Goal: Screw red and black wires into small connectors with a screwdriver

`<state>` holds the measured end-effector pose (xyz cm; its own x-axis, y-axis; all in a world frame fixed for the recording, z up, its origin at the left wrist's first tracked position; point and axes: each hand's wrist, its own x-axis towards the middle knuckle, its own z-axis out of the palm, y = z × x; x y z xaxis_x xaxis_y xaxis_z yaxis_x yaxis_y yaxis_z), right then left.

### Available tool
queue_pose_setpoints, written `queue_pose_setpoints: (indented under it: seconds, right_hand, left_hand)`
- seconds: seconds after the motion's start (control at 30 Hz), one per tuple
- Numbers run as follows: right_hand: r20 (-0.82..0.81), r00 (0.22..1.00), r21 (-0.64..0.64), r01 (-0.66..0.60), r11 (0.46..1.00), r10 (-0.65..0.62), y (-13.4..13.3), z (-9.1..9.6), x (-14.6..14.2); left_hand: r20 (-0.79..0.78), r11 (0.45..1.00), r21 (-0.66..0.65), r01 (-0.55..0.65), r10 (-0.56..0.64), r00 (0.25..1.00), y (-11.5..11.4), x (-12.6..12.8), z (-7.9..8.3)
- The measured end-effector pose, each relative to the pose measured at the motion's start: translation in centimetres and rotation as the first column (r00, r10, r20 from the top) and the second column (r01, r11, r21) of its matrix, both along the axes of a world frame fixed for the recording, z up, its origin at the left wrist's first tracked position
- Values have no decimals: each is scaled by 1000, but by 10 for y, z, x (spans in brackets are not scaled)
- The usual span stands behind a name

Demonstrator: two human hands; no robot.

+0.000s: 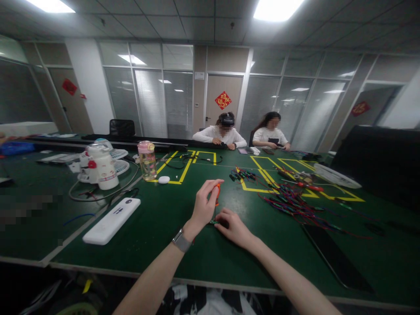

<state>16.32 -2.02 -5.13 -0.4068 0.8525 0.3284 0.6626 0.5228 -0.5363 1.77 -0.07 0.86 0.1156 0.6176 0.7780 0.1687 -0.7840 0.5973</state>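
My left hand [204,204] is raised a little above the green table [183,245], its fingers pinched round the orange handle of a small screwdriver [217,194] that stands upright, tip down. My right hand [232,225] lies low on the table just right of it, fingers curled over a small dark part [213,222] under the tool's tip. The part is too small to make out. A watch sits on my left wrist.
A pile of red and green wires [295,203] lies to the right, with small screwdrivers [243,175] behind it. A white power strip [111,220], a pink bottle [147,160] and a white jug [101,166] stand at left. Two people sit at the far side.
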Motion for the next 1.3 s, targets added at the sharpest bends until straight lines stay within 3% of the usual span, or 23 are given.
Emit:
queue_pose_setpoints:
  seconds: [0.2,0.53,0.77,1.03,1.3]
  right_hand:
    - [-18,1000,13,-17,1000,17,1,0,1]
    - [-8,1000,16,-15,1000,15,2,-2,2]
    - [-2,1000,22,-22,1000,22,0,1,1]
    - [20,1000,22,-11,1000,11,-1,2,2]
    - [36,999,29,-9,1000,8,-1,3,1]
  left_hand:
    - [-49,996,29,85,-84,995,-4,2,1]
    - [-44,999,51,-16,18,999,-2,2,0]
    - [-5,989,-9,145,-145,989,-4,2,1]
    - [16,995,70,-66,65,998,-2,2,1]
    - [-35,995,98,-10,14,999,-3,2,-1]
